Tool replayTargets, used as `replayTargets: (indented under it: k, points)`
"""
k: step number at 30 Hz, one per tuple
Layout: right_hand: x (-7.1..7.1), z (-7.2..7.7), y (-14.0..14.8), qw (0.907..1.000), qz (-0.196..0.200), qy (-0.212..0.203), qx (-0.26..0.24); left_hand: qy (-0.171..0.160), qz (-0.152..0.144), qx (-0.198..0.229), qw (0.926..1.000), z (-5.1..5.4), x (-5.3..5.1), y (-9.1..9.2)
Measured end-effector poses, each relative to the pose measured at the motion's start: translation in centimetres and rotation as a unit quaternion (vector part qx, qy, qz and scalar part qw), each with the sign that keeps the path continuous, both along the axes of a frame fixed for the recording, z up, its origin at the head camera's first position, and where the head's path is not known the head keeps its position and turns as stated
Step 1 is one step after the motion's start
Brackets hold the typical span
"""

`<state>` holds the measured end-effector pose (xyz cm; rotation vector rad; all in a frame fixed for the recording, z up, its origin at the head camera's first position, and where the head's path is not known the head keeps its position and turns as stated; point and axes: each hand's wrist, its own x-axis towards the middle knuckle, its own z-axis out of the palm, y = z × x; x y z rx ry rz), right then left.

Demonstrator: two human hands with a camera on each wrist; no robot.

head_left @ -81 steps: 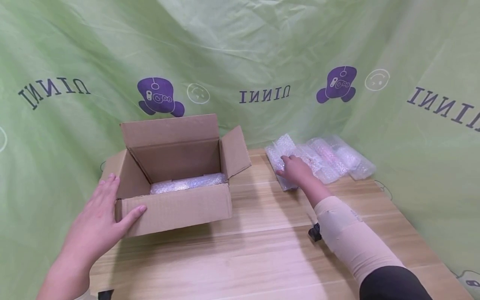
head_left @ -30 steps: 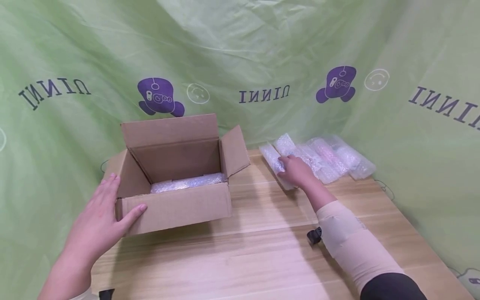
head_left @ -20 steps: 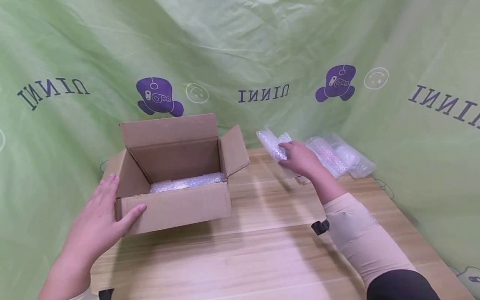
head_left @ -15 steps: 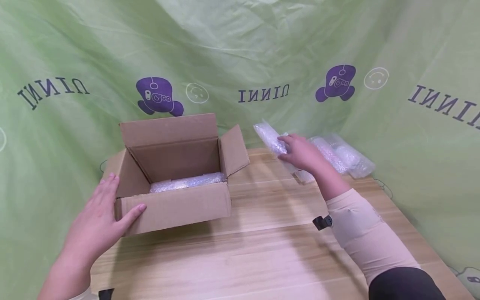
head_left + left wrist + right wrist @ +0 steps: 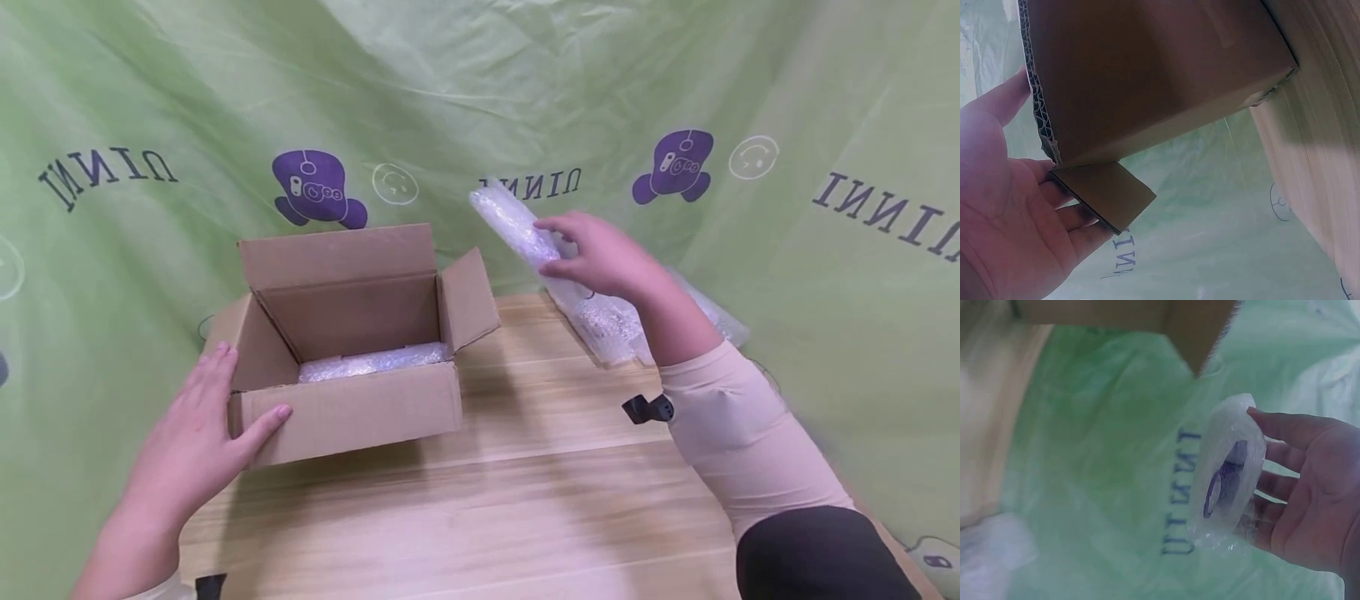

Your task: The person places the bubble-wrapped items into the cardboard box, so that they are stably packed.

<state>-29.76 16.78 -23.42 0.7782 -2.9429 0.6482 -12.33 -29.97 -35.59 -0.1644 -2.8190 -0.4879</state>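
An open cardboard box (image 5: 352,417) stands on the wooden table, with a bubble-wrapped item (image 5: 375,362) lying inside. My left hand (image 5: 183,442) rests at the box's near left corner, thumb on the front flap and fingers along the left flap; the left wrist view has the hand (image 5: 1016,212) against the flap edges. My right hand (image 5: 603,254) pinches a bubble-wrapped pack (image 5: 513,225), held tilted above the table, right of the box. In the right wrist view the hand (image 5: 1310,487) holds the pack (image 5: 1229,469) between thumb and fingers, something purple showing through the wrap.
More bubble-wrapped packs (image 5: 611,329) lie at the table's back right, partly hidden by my right forearm. A black object (image 5: 648,408) shows by the right sleeve. A green printed curtain (image 5: 465,100) hangs behind the wooden table (image 5: 465,517).
My right hand has lifted a wrapped pack from the left end of the row and moved it up, slightly leftward of where it lay. The left hand and box have stayed in place.
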Motion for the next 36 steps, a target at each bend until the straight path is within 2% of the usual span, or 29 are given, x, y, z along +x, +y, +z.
replayTargets:
  k: [8,17,21,27,36]
  points:
    - [0.4,3.3,-3.3,0.9977,0.061,0.027,0.013,-0.002,0.004,-0.001,1.0000,0.1,0.0,0.0]
    - [1.0,4.8,-8.0,0.9885,0.143,0.033,0.038,-0.003,0.005,0.000,1.0000,0.0,0.1,-0.2]
    - [0.9,4.5,-10.2,0.9816,0.178,0.046,0.049,-0.001,0.005,0.001,1.0000,0.1,0.1,-0.2]
    - [1.2,3.5,-13.4,0.9729,0.205,0.054,0.092,-0.002,0.005,-0.001,1.0000,0.1,0.1,-0.2]
    - [2.3,1.5,-16.9,0.9550,0.254,0.041,0.147,0.009,-0.004,0.000,1.0000,0.1,0.0,0.0]
